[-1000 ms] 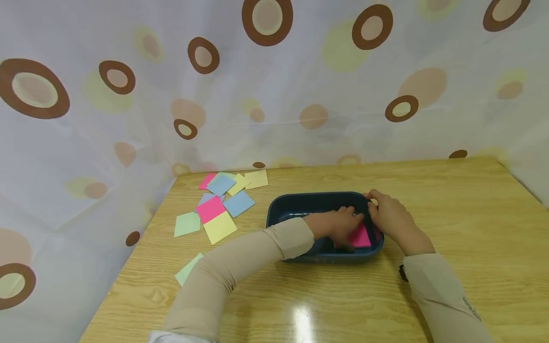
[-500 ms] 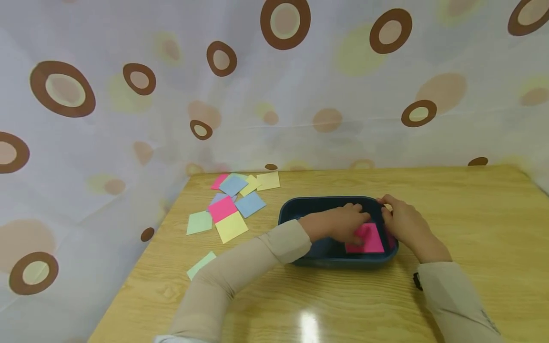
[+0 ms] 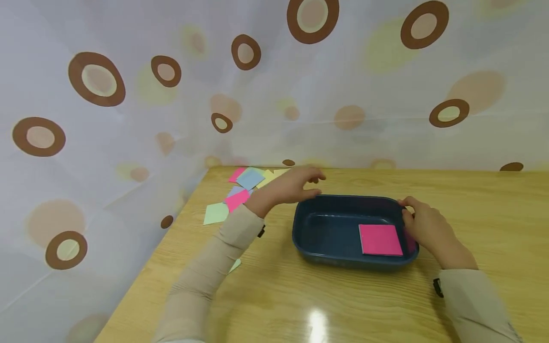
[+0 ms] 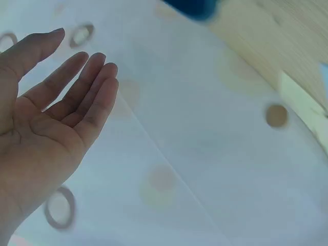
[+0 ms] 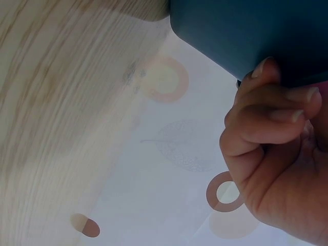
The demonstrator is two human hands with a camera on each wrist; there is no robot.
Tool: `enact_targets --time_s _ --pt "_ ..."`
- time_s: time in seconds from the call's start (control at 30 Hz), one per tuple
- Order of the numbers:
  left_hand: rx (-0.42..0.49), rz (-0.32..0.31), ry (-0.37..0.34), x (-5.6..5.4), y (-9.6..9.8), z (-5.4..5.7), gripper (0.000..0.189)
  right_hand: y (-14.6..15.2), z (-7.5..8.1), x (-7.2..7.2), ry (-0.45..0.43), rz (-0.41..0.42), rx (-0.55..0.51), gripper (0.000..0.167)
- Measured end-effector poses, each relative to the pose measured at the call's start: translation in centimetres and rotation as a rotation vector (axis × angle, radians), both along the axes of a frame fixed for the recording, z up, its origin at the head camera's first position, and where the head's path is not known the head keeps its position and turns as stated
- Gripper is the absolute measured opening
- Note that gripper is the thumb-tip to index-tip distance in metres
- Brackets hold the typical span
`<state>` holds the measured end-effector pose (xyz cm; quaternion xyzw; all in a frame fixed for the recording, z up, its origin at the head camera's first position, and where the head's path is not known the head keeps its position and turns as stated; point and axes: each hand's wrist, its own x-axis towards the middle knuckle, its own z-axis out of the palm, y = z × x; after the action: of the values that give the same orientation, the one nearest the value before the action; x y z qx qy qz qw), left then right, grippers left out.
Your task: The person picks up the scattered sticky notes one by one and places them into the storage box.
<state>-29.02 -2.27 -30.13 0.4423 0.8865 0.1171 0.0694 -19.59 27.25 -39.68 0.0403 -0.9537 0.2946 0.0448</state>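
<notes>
Rn, R hand grips bin by far R corner; L hand free, fingers loose, nr far L corner. Pink note flat in bin's R half; other notes on tbl, L.

My left hand lifted away from the pink note and out of the blue tray, until its fingertips stood near the tray's far left corner. The note lay uncovered, right of those fingers; a yellow note disappeared behind my left sleeve.
</notes>
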Motion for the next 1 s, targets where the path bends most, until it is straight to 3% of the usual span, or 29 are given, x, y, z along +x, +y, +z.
enact_targets --time_s 0.13,0.23,0.37,0.5,0.77,1.0 --pt "0.064 0.153 -0.016 -1.6 -4.7 0.1 0.04 0.1 -0.1 0.1 0.003 0.007 0.005 0.038" --pt "0.081 0.257 -0.035 -2.7 -7.8 -0.6 0.038 0.1 -0.2 0.0 0.0 0.012 0.006 0.039" --pt "0.035 0.343 -0.063 -3.6 -11.3 -2.6 0.037 0.0 -0.4 -0.1 -0.007 0.017 0.016 0.038" --pt "-0.013 0.403 -0.1 -3.7 -14.2 -4.8 0.04 -0.5 -0.3 -0.4 -0.011 0.028 0.024 0.038" --pt "-0.107 0.489 -0.23 -3.4 -15.7 -7.3 0.065 -0.3 -0.1 -0.4 -0.013 0.031 0.029 0.038" --pt "-0.131 0.467 -0.253 -3.3 -16.0 -8.5 0.066 -0.3 -0.2 -0.4 -0.039 0.027 0.026 0.038"
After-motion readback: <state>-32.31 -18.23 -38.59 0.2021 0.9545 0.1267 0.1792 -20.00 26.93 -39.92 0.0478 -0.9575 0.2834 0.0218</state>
